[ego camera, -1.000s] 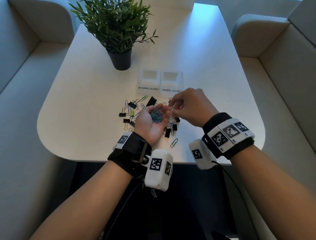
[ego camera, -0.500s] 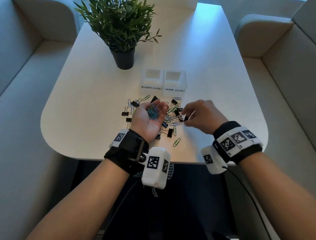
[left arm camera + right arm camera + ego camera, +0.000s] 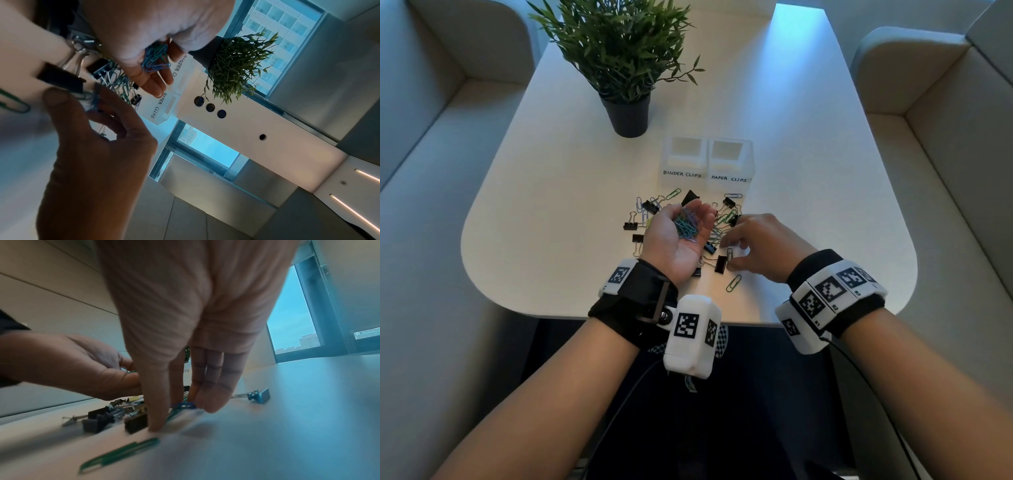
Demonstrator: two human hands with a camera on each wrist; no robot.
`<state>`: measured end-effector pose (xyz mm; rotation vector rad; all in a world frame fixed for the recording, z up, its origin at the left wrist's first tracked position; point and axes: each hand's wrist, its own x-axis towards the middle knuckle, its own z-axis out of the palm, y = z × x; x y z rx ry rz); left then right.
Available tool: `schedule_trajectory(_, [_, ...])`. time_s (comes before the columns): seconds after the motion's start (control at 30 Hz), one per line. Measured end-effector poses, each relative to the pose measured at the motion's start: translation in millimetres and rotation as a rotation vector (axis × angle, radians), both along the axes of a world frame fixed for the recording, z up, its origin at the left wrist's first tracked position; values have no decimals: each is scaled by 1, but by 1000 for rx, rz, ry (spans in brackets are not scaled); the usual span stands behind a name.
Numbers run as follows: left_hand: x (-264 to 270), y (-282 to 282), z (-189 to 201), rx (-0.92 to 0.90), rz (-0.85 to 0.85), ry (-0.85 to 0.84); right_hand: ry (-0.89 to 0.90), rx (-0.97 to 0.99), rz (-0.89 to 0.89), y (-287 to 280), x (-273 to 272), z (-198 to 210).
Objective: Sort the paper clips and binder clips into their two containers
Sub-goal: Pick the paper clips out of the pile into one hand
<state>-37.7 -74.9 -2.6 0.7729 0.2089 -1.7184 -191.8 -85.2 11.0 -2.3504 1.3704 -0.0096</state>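
Observation:
My left hand [image 3: 690,209] is held palm up over the pile, cupping a bunch of blue and green paper clips [image 3: 686,229], which also shows in the left wrist view as the bunch [image 3: 156,56]. My right hand [image 3: 728,254] is down on the table at the near right of the pile. Its thumb and fingers pinch a blue paper clip [image 3: 184,405] lying there. Loose black binder clips [image 3: 720,263] and paper clips [image 3: 733,283] are scattered on the white table [image 3: 551,240]. Behind the pile stand two clear boxes, labelled BINDER CLIPS [image 3: 683,159] and PAPER CLIPS [image 3: 729,161].
A potted plant [image 3: 628,68] stands behind the boxes to their left. Sofa seats flank the table on both sides. The table's rounded front edge [image 3: 722,323] runs just under my wrists.
My right hand left the spot above my left palm and dropped to the table at the near right of the pile, closing on a clip. My left hand stayed cupped.

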Motion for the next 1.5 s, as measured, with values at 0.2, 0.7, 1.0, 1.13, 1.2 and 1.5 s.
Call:
schedule_trajectory(0.2, [0,0,-3,2,11,1,-11,4,-46,-1,0,-2])
schedule_trajectory(0.7, [-11,0,-4,-23,-68,-53,-331,-81,-273,-11,-4,20])
schedule_trajectory(1.0, [-10,-2,-5,-23,-107,98,-391,-105,-181,-11,10,31])
schedule_trajectory(1.13, [0,-3,-6,-4,-114,38,-319,69,-84,-2,-7,26])
schedule_trajectory(1.2, [4,-2,-7,4,-115,4,-261,126,-58,3,-13,22])
schedule_trajectory(1.5, [13,-3,0,-9,-32,-1,-1,166,42,17,-18,0])
